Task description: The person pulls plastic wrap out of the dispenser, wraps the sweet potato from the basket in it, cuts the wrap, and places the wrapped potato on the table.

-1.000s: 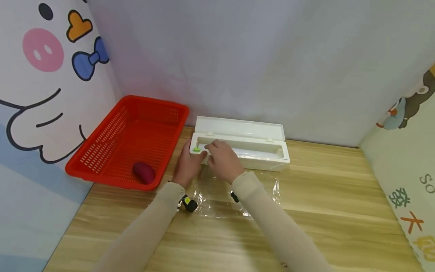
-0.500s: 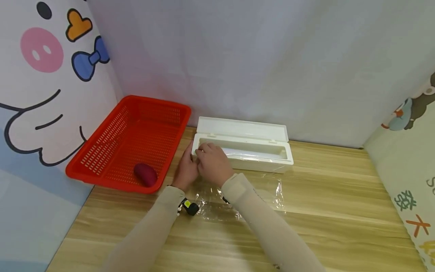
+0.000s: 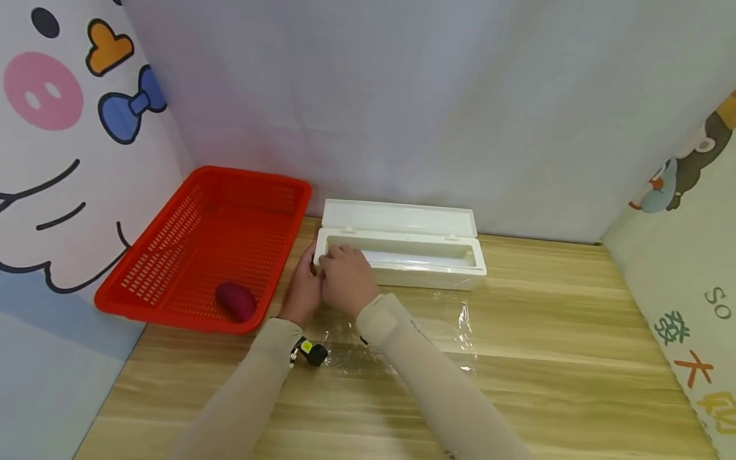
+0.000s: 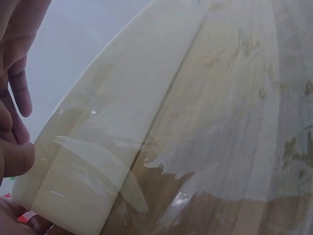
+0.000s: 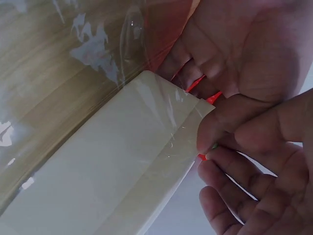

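A long white cling film dispenser [image 3: 425, 277] lies on the table with its lid [image 3: 402, 218] raised behind it. Clear cling film [image 3: 425, 326] comes out over its front and spreads on the wood. My left hand [image 3: 302, 291] grips the dispenser's left end, thumb on top and fingers round the end. At that same corner my right hand [image 3: 348, 278] has its thumb and fingertips together on the small green slide cutter, of which only a speck [image 5: 214, 146] shows in the right wrist view. The head view hides the cutter behind my right hand.
To the left stands a red plastic basket [image 3: 198, 322] holding one dark red oval thing [image 3: 236, 301]. A pale curtain [image 3: 402, 115] hangs behind the dispenser. Bare wooden table [image 3: 546, 319] stretches to the right.
My right hand has shifted left to the dispenser's left corner, covering the green slide cutter that showed earlier. My left hand keeps its grip on the end. The head view has shifted slightly.
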{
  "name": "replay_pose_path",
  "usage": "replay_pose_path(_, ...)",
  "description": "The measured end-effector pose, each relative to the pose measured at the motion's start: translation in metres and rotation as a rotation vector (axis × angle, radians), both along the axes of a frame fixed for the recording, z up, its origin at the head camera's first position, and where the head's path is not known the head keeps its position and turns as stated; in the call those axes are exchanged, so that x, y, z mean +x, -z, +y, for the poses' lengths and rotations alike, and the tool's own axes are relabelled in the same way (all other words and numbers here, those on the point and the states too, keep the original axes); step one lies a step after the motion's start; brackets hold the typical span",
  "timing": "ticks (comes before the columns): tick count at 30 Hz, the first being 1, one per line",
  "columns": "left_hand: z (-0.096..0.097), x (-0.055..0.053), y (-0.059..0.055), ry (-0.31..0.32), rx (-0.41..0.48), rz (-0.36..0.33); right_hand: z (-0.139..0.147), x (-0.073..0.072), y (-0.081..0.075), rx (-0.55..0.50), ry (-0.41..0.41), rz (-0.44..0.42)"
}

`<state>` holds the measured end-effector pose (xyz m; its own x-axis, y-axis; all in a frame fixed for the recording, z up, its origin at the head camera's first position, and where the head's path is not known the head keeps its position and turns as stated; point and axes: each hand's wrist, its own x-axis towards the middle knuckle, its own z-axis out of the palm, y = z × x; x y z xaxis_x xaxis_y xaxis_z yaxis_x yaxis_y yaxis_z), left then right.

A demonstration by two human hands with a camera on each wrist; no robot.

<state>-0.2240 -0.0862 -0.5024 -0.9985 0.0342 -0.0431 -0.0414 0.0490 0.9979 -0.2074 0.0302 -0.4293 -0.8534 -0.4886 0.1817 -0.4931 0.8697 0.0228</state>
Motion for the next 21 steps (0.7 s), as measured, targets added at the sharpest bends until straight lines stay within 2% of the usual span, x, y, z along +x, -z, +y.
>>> replay_pose_path(5,-0.002,0.0,0.001,-0.008,0.009,-0.017,-0.004,-0.001,-0.002,0.035,0.015,-0.037)
replay_pose_path(13,0.001,-0.002,0.003,0.011,0.111,-0.008,-0.01,0.005,-0.009,0.158,0.035,-0.044)
replay_pose_path(21,0.0,0.0,0.001,0.005,0.105,0.004,-0.012,0.005,-0.007,0.154,0.041,-0.036)
